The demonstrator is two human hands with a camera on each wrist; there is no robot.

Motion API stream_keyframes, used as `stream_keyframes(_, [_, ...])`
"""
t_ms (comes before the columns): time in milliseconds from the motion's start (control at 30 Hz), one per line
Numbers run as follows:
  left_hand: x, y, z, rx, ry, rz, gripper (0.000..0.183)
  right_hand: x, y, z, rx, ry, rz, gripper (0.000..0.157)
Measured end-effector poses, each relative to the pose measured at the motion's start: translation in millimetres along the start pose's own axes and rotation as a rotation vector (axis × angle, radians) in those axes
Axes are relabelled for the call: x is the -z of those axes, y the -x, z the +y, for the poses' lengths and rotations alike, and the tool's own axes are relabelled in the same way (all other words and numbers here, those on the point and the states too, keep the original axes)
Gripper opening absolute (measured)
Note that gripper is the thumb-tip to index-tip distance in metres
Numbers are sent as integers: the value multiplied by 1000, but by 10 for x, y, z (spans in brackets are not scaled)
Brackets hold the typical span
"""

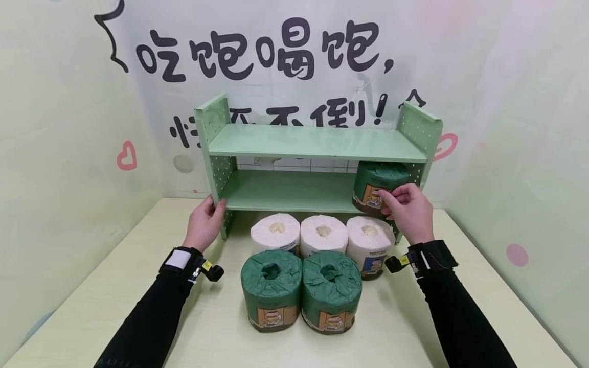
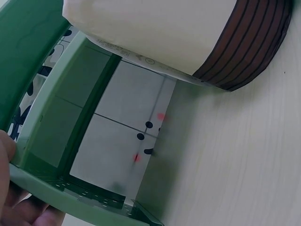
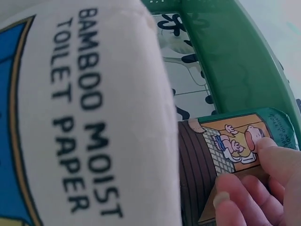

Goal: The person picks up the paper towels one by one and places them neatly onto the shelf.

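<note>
A green shelf rack [image 1: 317, 143] with two boards stands at the back of the table. My left hand [image 1: 204, 225] grips its left side panel, fingers curled round the edge in the left wrist view. On the lower board, at the right end, sits a green-wrapped toilet roll [image 1: 379, 179]. My right hand [image 1: 410, 212] holds that roll at its front, the thumb [image 3: 277, 162] on the cartoon label and the other fingers curled against it. Three white toilet rolls [image 1: 323, 232] stand in a row just before the rack, near both hands.
Two more green toilet rolls [image 1: 271, 276] stand side by side in front of the white row. Printed wall sheets [image 1: 285, 51] enclose the pale table [image 1: 202, 327] at the back and sides. A white roll [image 3: 108, 94] fills much of the right wrist view.
</note>
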State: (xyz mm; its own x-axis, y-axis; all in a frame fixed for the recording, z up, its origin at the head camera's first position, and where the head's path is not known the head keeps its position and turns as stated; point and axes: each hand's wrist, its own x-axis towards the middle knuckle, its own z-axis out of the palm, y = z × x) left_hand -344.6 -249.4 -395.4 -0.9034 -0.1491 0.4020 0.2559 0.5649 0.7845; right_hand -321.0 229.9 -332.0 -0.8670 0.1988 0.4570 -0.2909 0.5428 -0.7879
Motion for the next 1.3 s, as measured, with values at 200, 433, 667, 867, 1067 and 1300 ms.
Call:
stream_keyframes(200, [2, -2, -24, -13, -6, 2, 50, -12, -9, -3, -11, -92, -22, 39])
stream_keyframes(433, [9, 2, -21, -10, -6, -2, 52, -11, -20, 5, -33, -109, -55, 39])
stream_keyframes(667, [4, -11, -20, -10, -3, 0, 50, -7, -30, 15, -30, 20, -76, 45])
stream_keyframes(867, [-9, -25, -31, -21, -10, 4, 49, -5, -29, 29, -52, 13, -122, 54])
stream_keyframes(1067, [-6, -25, -35, -19, -8, 1, 48, -8, -36, 35, -58, 5, -163, 59])
stream_keyframes(1300, [8, 10, 14, -10, -17, 1, 48, -6, -39, 43, -47, 19, -168, 59])
